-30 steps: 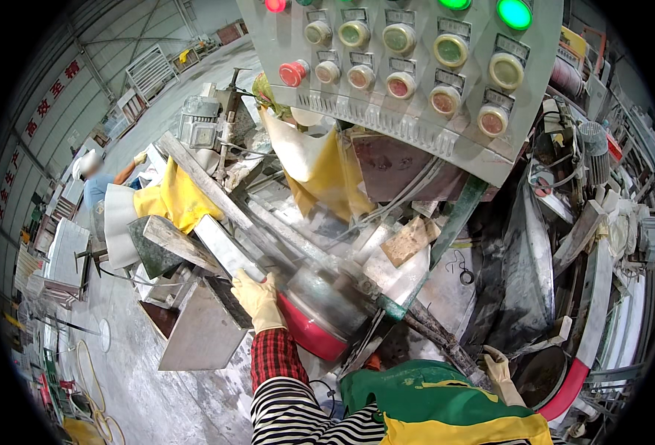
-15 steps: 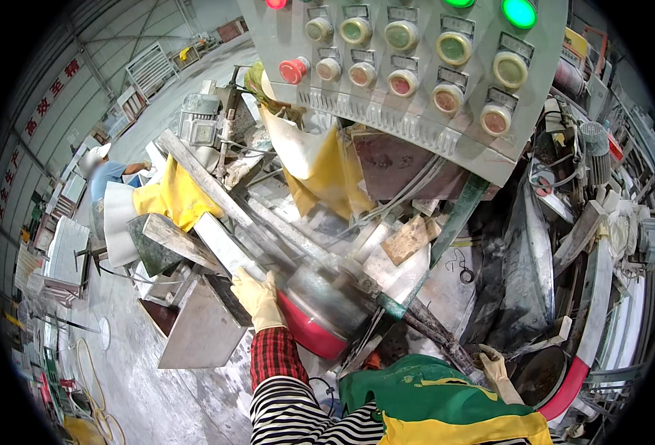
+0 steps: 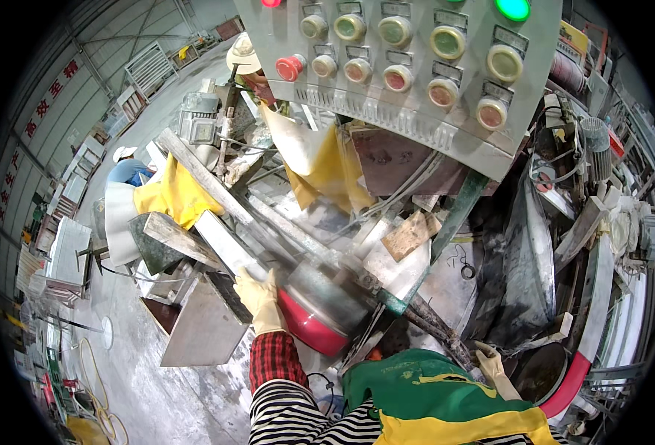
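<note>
Pale-gloved left hand (image 3: 259,297) flat on lower end of long grey stone strip (image 3: 227,248), fingers spread, pressing, not clenched. Strip runs diagonally up-left across machine bed, its near end just beside red-rimmed grinding wheel (image 3: 316,315). Right hand (image 3: 494,365), also gloved, rests open on dark wet cover (image 3: 524,282) at lower right, grasping nothing. Grey control panel (image 3: 416,59) w/ round buttons overhead.

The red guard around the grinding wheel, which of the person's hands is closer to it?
Left. The left hand, gloved, rests right beside the red guard, pressing a stone strip. The right hand is far off to the right, near the green apron.
</note>
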`<state>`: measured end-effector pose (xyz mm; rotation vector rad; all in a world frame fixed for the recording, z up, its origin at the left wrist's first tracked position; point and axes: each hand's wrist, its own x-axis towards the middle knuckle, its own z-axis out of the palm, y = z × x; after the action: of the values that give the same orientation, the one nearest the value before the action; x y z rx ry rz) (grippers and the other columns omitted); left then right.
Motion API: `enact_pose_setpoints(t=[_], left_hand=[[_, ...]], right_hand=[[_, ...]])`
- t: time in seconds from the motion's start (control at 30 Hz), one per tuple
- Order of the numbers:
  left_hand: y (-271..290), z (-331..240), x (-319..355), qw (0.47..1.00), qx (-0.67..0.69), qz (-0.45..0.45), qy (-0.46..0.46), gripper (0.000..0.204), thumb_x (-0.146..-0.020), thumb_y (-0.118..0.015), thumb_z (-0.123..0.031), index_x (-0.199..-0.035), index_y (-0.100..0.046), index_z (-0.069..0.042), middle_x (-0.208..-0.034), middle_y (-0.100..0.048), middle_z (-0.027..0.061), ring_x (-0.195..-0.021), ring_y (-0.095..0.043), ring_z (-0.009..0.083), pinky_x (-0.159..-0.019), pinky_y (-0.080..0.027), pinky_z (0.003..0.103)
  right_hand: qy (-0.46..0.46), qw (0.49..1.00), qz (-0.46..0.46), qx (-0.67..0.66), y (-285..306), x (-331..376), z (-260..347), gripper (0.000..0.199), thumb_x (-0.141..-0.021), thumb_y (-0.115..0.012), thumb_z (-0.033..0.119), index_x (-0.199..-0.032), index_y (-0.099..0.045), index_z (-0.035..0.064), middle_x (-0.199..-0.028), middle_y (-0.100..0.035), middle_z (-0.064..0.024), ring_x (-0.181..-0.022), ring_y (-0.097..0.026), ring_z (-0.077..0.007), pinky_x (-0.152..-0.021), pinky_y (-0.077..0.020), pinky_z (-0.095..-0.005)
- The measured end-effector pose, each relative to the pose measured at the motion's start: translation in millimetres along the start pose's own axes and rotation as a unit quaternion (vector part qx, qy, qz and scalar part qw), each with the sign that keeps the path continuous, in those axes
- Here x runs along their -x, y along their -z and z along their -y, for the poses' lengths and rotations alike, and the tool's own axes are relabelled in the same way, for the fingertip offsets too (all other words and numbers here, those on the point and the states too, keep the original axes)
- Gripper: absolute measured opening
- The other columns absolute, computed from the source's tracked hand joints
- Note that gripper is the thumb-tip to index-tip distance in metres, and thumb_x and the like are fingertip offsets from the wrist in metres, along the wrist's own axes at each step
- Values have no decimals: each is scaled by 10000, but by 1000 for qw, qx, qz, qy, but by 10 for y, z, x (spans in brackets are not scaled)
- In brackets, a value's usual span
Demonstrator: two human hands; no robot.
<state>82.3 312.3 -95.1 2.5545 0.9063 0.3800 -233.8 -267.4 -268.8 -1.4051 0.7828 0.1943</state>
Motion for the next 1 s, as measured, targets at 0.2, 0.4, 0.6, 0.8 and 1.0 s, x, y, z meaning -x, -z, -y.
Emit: enact_pose_setpoints(t=[0.2, 0.4, 0.6, 0.8, 1.0], left_hand=[[-93, 164, 465, 997, 72, -29, 8, 926, -717, -870, -348, -1452, -433, 4, -1471, -444, 303, -1384, -414, 420, -1174, -335, 443], [-119, 429, 1367, 980, 192, 11, -42, 917, -656, -863, -213, -1438, -450, 32, -1442, -463, 297, -1377, -414, 419, -1183, -309, 440], [331, -273, 2076, 890, 422, 172, 5, 838, -681, -814, -22, -1434, -453, 36, -1355, -561, 197, -1252, -552, 290, -1093, -433, 379], [150, -989, 2634, 820, 390, 274, -317, 937, -680, -850, -144, -1478, -387, 18, -1453, -468, 222, -1360, -455, 345, -1168, -335, 416], [142, -1520, 2805, 572, 570, 567, -163, 859, -843, -792, -146, -1549, -314, -43, -1567, -356, 177, -1433, -365, 262, -1180, -313, 396]], right_hand=[[-8, 1000, 25, -3, -241, 46, 249, 318, -998, -557, 20, -1310, -618, 17, -1038, -719, -105, -860, -692, -180, -730, -581, -305], [18, 996, 79, 33, -477, 46, 655, 351, -1003, -556, 53, -1347, -600, -3, -1027, -720, -78, -811, -669, -133, -718, -558, -256], [59, 975, 209, 36, -1034, -280, 950, 442, -1019, -574, 195, -1425, -530, 26, -1137, -703, -135, -864, -680, -170, -774, -562, -285], [60, 961, 271, -16, -1993, 570, 2431, 590, -983, -625, 121, -1504, -380, -6, -1305, -627, -138, -1094, -630, -166, -929, -523, -300], [138, 943, 243, -179, -1529, 659, 2506, 600, -934, -608, -7, -1494, -393, -7, -1340, -599, -88, -1189, -599, -165, -1002, -492, -315]])
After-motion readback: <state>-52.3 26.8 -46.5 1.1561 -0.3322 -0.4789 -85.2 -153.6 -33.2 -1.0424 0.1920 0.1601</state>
